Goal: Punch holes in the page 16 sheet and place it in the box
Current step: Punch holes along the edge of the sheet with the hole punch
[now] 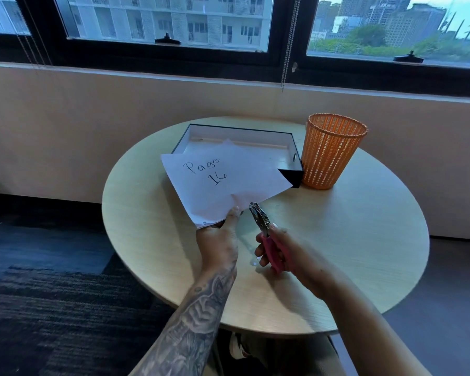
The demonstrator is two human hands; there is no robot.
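A white sheet marked "Page 16" (223, 183) is held above the round table, its far part overlapping the front of the box. My left hand (220, 242) pinches its near edge, where one small hole shows by the near corner. My right hand (280, 252) grips the pink handles of a metal hole punch (261, 221). The punch's jaws point up at the sheet's near edge, just right of my left thumb, and are not on the paper. The open black box (293, 147) with a white inside lies at the back of the table.
An orange mesh basket (331, 153) stands right of the box, touching its corner. The round wooden table (350, 240) ends close to a beige wall under the windows. Dark carpet lies to the left.
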